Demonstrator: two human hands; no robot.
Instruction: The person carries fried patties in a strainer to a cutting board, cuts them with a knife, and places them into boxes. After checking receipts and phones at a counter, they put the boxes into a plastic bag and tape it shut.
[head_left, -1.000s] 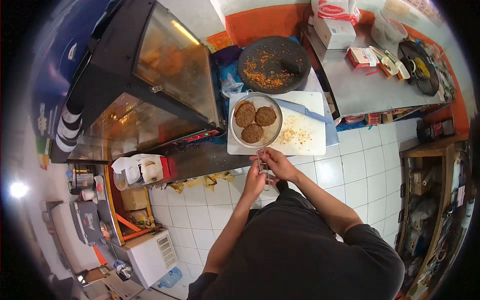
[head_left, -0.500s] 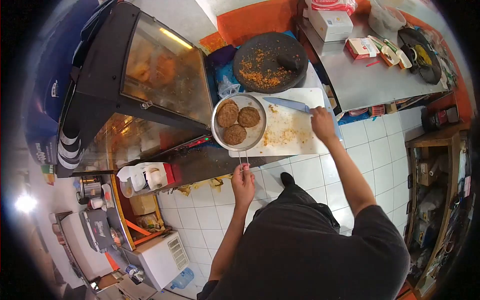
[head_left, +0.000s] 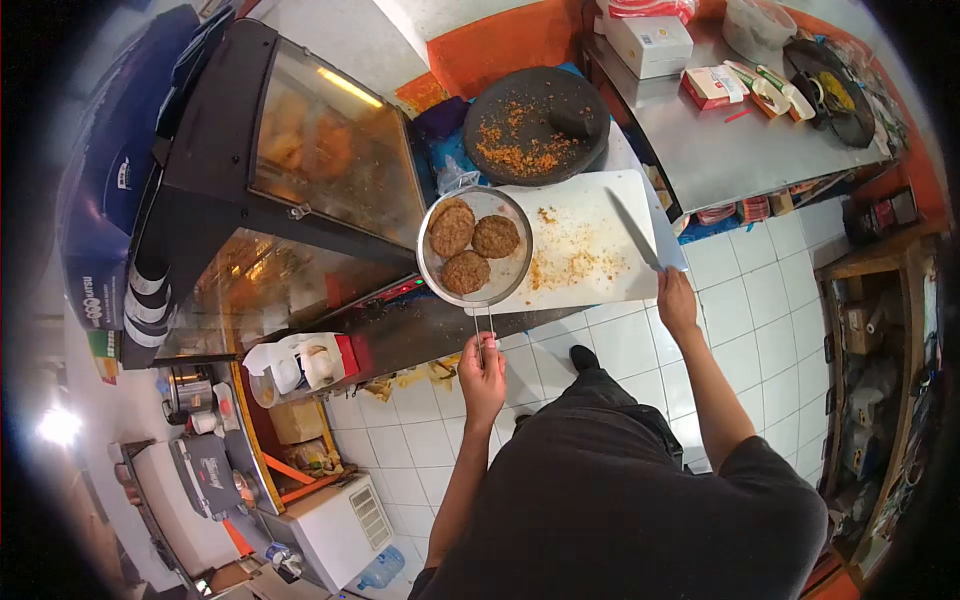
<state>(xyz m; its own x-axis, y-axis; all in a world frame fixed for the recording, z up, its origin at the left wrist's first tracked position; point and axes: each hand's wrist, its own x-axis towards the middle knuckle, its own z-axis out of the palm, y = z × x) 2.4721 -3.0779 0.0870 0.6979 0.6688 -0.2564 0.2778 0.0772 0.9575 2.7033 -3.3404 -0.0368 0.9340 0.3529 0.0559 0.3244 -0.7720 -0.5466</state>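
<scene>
Dark counter (head_left: pixel 400 335) — white cutting board (head_left: pixel 592 203), round black grinding stone (head_left: pixel 530 90)

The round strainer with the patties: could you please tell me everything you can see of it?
The strainer is a round, shallow metal mesh bowl with a shiny rim and a thin wire handle. The left hand grips the handle's end, holding it roughly level. Three browned patties lie inside, close together. It sits over one end of the white cutting board; whether it rests on the board cannot be told.
</scene>
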